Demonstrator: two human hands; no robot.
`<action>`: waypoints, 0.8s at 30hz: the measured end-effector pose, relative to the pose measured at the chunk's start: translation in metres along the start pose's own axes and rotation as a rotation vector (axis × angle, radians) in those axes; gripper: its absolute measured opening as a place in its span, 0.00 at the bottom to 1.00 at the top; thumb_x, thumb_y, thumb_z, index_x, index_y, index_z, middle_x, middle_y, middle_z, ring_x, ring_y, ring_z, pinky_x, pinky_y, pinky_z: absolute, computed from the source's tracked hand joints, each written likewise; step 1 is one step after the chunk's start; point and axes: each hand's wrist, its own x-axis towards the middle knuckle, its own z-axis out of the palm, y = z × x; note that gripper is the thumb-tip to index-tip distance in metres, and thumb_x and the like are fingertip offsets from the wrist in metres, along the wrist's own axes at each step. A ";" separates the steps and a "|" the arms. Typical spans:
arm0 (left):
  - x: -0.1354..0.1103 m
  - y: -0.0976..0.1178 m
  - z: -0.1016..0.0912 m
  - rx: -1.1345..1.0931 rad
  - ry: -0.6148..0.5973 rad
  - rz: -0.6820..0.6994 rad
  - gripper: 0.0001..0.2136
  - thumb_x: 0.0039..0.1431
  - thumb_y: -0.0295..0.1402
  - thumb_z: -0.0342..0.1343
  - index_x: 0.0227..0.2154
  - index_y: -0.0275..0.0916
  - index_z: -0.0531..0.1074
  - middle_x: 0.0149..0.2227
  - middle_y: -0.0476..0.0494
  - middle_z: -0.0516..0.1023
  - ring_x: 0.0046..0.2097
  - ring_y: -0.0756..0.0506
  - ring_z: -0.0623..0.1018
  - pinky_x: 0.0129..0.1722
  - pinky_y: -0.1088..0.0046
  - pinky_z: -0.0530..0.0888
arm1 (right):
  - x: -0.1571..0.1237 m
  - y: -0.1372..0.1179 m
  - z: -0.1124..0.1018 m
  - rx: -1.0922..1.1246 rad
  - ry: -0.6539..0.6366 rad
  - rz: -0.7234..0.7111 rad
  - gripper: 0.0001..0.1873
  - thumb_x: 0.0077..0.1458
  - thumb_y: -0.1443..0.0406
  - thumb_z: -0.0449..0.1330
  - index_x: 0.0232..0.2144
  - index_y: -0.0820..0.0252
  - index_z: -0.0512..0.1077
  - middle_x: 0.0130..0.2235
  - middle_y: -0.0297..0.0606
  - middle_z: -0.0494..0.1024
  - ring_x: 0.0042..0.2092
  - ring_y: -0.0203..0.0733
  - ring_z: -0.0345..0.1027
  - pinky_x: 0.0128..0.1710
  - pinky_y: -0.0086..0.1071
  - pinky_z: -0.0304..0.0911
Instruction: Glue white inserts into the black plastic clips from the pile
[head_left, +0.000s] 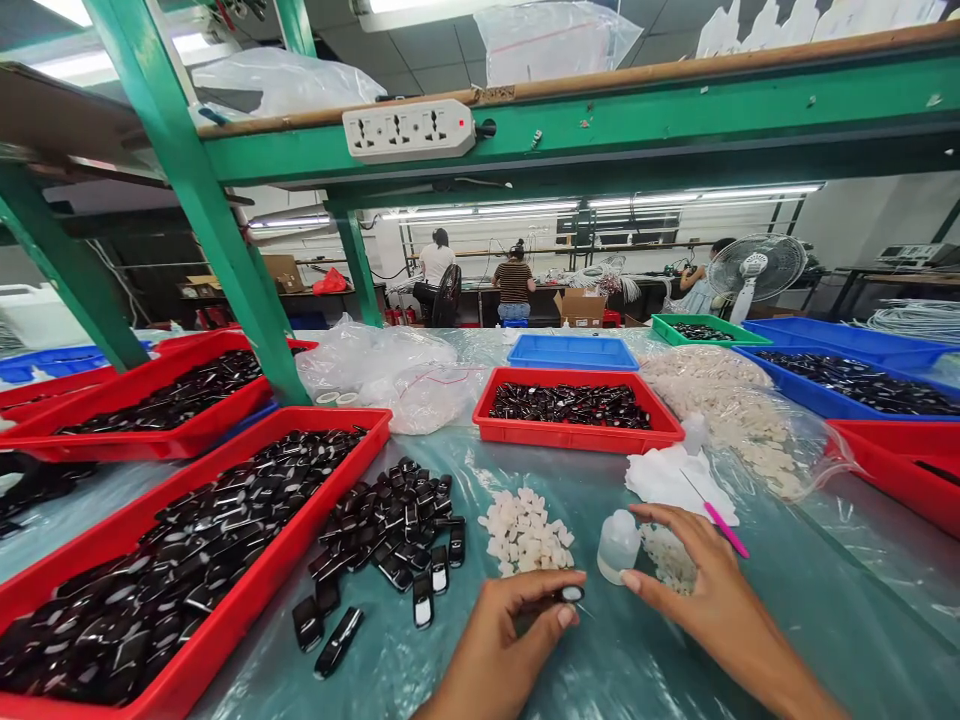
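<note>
My left hand [510, 630] pinches a small black part [570, 594] between thumb and fingers, low at the centre of the table. My right hand [694, 580] is beside it, fingers curled around a pink-handled tool [724, 525] that sticks out up and to the right. A small translucent plastic bottle [618, 543] stands just left of my right hand's fingers. A heap of small white pieces [525, 532] lies behind my left hand. A loose pile of glossy black parts [397, 530] lies to the left of that.
Red trays of black parts sit at left [225, 620], far left [161, 440] and centre back [577, 435]. Blue trays [817, 395] and a green tray [709, 320] stand at right. A bag of white pieces [739, 420], a white cloth [671, 475], green shelf posts [225, 230] and seated people [514, 280] lie beyond.
</note>
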 end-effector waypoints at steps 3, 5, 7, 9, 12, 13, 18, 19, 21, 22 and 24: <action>-0.002 0.002 0.000 0.051 -0.006 0.016 0.12 0.53 0.37 0.58 0.40 0.45 0.77 0.46 0.41 0.77 0.46 0.40 0.75 0.49 0.59 0.69 | 0.000 0.002 0.011 -0.037 -0.057 0.042 0.21 0.46 0.56 0.62 0.43 0.53 0.71 0.48 0.42 0.73 0.52 0.57 0.61 0.50 0.53 0.52; -0.003 0.005 0.000 0.073 -0.007 0.029 0.11 0.53 0.35 0.58 0.40 0.46 0.77 0.45 0.42 0.78 0.46 0.40 0.75 0.48 0.61 0.70 | 0.001 0.000 0.017 -0.026 -0.059 0.050 0.17 0.46 0.56 0.61 0.40 0.54 0.72 0.46 0.43 0.74 0.51 0.58 0.62 0.49 0.53 0.52; -0.004 0.008 0.001 0.100 0.006 0.036 0.11 0.53 0.33 0.58 0.39 0.46 0.78 0.44 0.43 0.79 0.46 0.41 0.76 0.48 0.64 0.71 | 0.002 -0.002 0.020 -0.005 -0.048 0.055 0.15 0.46 0.57 0.62 0.36 0.56 0.73 0.45 0.45 0.75 0.50 0.59 0.63 0.48 0.54 0.52; -0.004 0.009 0.002 0.128 0.019 0.044 0.11 0.52 0.31 0.58 0.39 0.46 0.78 0.42 0.45 0.80 0.45 0.42 0.76 0.47 0.67 0.71 | 0.003 -0.004 0.019 0.018 -0.026 0.057 0.15 0.46 0.57 0.61 0.36 0.57 0.72 0.46 0.46 0.74 0.51 0.59 0.62 0.49 0.53 0.52; -0.003 0.011 0.003 0.142 0.048 0.054 0.11 0.51 0.30 0.59 0.37 0.46 0.79 0.40 0.45 0.81 0.43 0.44 0.77 0.45 0.69 0.72 | 0.001 -0.008 0.016 0.197 -0.031 0.102 0.18 0.47 0.55 0.60 0.40 0.57 0.70 0.48 0.46 0.74 0.49 0.54 0.66 0.48 0.46 0.59; -0.002 0.012 0.003 0.140 0.051 0.056 0.11 0.50 0.29 0.59 0.37 0.46 0.79 0.39 0.46 0.81 0.41 0.44 0.78 0.44 0.70 0.72 | -0.001 -0.009 0.015 0.327 -0.056 0.141 0.19 0.47 0.55 0.60 0.40 0.57 0.70 0.47 0.45 0.75 0.47 0.53 0.68 0.46 0.44 0.61; 0.000 0.016 0.003 0.130 0.048 0.046 0.10 0.46 0.28 0.61 0.34 0.42 0.80 0.33 0.45 0.82 0.34 0.46 0.77 0.36 0.73 0.73 | -0.013 -0.024 0.014 1.021 -0.064 0.333 0.22 0.44 0.50 0.63 0.39 0.55 0.72 0.33 0.38 0.79 0.36 0.47 0.72 0.38 0.37 0.65; 0.000 0.015 0.003 0.127 0.064 0.037 0.10 0.45 0.28 0.62 0.33 0.41 0.79 0.33 0.45 0.81 0.32 0.47 0.76 0.35 0.73 0.72 | -0.015 -0.028 0.014 1.117 -0.047 0.365 0.21 0.46 0.49 0.61 0.39 0.54 0.72 0.32 0.36 0.78 0.32 0.44 0.71 0.34 0.35 0.65; 0.002 0.013 0.003 0.101 0.069 0.006 0.10 0.41 0.28 0.64 0.32 0.38 0.78 0.31 0.46 0.79 0.29 0.50 0.74 0.32 0.75 0.70 | -0.017 -0.034 0.013 1.266 -0.065 0.435 0.20 0.50 0.47 0.57 0.36 0.54 0.72 0.29 0.33 0.75 0.23 0.35 0.65 0.25 0.30 0.61; 0.003 0.012 0.003 0.075 0.055 -0.017 0.10 0.40 0.28 0.65 0.30 0.37 0.76 0.28 0.48 0.78 0.26 0.52 0.71 0.29 0.77 0.68 | -0.017 -0.036 0.012 1.323 -0.089 0.465 0.19 0.51 0.47 0.55 0.34 0.55 0.73 0.27 0.32 0.73 0.20 0.32 0.60 0.22 0.28 0.58; 0.005 0.011 0.003 0.002 0.002 -0.072 0.11 0.36 0.27 0.65 0.26 0.36 0.71 0.24 0.52 0.75 0.21 0.55 0.66 0.23 0.80 0.63 | -0.016 -0.036 0.009 1.411 -0.143 0.505 0.19 0.53 0.48 0.54 0.30 0.57 0.73 0.25 0.31 0.71 0.18 0.29 0.52 0.19 0.26 0.53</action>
